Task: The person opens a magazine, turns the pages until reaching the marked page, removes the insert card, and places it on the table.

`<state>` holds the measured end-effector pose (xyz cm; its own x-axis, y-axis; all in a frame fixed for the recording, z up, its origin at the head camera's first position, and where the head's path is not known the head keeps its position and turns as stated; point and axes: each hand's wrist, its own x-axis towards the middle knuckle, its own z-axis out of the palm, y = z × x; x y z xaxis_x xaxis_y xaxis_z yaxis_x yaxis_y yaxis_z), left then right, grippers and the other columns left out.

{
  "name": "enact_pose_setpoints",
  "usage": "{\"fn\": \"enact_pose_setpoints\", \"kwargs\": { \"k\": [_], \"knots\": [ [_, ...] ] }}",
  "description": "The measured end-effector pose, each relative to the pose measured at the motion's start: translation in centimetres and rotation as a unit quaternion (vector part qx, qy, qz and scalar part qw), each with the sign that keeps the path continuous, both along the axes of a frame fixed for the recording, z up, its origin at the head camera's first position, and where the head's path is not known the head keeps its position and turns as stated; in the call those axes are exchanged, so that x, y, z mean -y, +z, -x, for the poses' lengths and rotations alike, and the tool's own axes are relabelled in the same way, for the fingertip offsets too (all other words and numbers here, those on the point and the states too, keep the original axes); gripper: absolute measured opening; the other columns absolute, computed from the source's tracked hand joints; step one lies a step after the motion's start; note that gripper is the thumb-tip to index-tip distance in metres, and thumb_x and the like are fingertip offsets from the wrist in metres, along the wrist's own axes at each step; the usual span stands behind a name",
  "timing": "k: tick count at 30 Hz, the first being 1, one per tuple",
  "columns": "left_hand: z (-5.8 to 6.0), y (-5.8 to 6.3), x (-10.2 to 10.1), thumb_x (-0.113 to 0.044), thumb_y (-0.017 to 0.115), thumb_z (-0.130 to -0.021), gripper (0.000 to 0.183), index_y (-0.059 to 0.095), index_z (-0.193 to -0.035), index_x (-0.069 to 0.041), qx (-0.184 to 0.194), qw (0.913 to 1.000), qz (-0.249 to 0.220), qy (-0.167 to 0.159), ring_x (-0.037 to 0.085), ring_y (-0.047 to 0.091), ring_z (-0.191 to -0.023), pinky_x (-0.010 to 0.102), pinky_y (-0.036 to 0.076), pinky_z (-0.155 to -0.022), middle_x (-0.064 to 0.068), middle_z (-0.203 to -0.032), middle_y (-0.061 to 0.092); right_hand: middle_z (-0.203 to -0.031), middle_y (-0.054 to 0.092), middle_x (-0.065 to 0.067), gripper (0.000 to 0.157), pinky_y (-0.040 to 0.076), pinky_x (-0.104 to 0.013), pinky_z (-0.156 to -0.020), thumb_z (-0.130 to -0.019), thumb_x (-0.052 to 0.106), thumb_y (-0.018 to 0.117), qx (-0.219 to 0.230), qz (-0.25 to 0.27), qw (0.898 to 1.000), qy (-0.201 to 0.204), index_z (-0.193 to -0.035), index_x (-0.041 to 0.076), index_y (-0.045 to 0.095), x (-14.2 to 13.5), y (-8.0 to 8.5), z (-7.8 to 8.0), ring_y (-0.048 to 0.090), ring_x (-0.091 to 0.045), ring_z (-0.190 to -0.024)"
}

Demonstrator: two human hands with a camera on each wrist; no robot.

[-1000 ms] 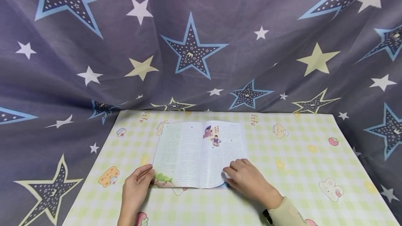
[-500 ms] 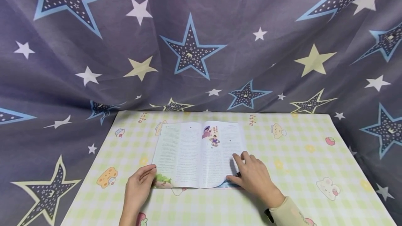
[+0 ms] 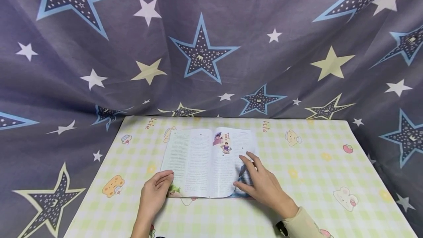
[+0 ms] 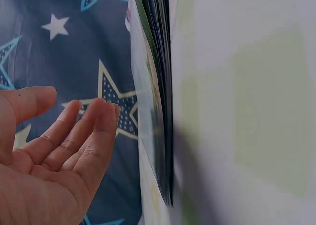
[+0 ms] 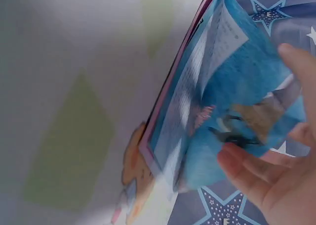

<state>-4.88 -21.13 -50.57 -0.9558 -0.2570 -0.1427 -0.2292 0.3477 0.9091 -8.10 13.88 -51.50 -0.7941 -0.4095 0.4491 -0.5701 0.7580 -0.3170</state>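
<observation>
An open magazine [image 3: 198,164] lies on the table, with printed text on both pages and a small cartoon near the top of the right page. My left hand [image 3: 154,194] hovers at its lower left edge; in the left wrist view the loosely bent fingers [image 4: 98,131] stand apart from the pages. Over the lower right corner is my right hand [image 3: 264,184], thumb and index finger spread. There a page with a blue underside [image 5: 247,86] is raised and curled. One fingertip [image 5: 231,158] touches that blue side, while the thumb stays away from the fingers.
A checked cloth with cartoon prints covers the table [image 3: 314,194]. Behind it and along both sides hangs a dark curtain [image 3: 251,65] with stars. A black band [image 3: 281,227] shows at the right sleeve's cuff.
My left hand has shifted right, onto the left page's edge. The right hand has spread its fingers and moved slightly left; the lower right page corner now curls up, showing blue.
</observation>
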Motion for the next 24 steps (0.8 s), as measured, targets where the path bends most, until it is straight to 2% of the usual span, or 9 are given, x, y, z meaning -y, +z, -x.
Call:
{"fn": "enact_pose_setpoints", "kwargs": {
  "k": [6,11,14,16,20,24],
  "knots": [
    [0.7,0.3,-2.0,-0.021,0.067,-0.098,0.027,0.071,-0.119,-0.005,-0.028,0.9993,0.005,-0.025,0.017,0.069,-0.101,0.019,0.055,-0.083,0.009,-0.109,0.073,-0.162,0.026,-0.011,0.079,0.059,-0.038,-0.068,-0.098,0.040,0.063,0.052,0.067,0.996,0.010,-0.160,0.015,0.022,0.4,0.5,-0.2,0.066,-0.027,-0.105],
    [1.3,0.5,-3.8,-0.019,0.068,-0.097,0.023,0.073,-0.115,-0.005,-0.053,0.9976,0.009,-0.042,0.016,0.070,-0.097,0.025,0.057,-0.083,0.005,-0.105,0.073,-0.163,0.019,-0.013,0.072,0.058,-0.041,-0.088,-0.102,0.021,0.056,0.070,0.144,0.986,0.049,-0.160,0.009,0.015,0.6,0.8,0.0,0.058,-0.029,-0.121],
    [1.5,0.5,-4.6,-0.019,0.069,-0.097,0.023,0.073,-0.114,-0.004,-0.069,0.9958,-0.006,-0.060,0.016,0.070,-0.099,0.026,0.057,-0.086,0.006,-0.106,0.073,-0.158,0.028,-0.018,0.067,0.055,-0.044,-0.094,-0.102,0.012,0.055,0.081,0.180,0.978,0.069,-0.158,0.004,0.018,0.7,0.8,0.1,0.057,-0.030,-0.124],
    [1.6,0.5,-5.2,-0.018,0.069,-0.097,0.023,0.073,-0.114,-0.003,-0.078,0.9939,-0.024,-0.075,0.017,0.069,-0.100,0.025,0.056,-0.088,0.007,-0.108,0.073,-0.151,0.040,-0.020,0.062,0.053,-0.044,-0.096,-0.103,0.009,0.053,0.093,0.195,0.974,0.072,-0.157,0.002,0.022,0.9,0.8,0.1,0.058,-0.031,-0.123],
    [1.8,0.6,-6.7,-0.019,0.069,-0.097,0.027,0.071,-0.115,0.000,-0.077,0.9891,-0.060,-0.111,0.016,0.069,-0.101,0.023,0.055,-0.089,0.010,-0.109,0.073,-0.139,0.057,-0.017,0.053,0.050,-0.046,-0.100,-0.105,0.013,0.051,0.126,0.205,0.969,0.057,-0.153,0.003,0.030,1.2,0.6,0.0,0.059,-0.027,-0.123],
    [1.9,0.5,-8.5,-0.023,0.069,-0.097,0.036,0.067,-0.121,0.004,-0.063,0.9815,-0.090,-0.157,0.018,0.069,-0.103,0.022,0.054,-0.090,0.013,-0.112,0.072,-0.136,0.060,-0.013,0.051,0.047,-0.048,-0.103,-0.106,0.018,0.051,0.140,0.200,0.968,0.054,-0.152,0.005,0.034,1.8,0.6,-0.3,0.057,-0.024,-0.125]
  ]
}}
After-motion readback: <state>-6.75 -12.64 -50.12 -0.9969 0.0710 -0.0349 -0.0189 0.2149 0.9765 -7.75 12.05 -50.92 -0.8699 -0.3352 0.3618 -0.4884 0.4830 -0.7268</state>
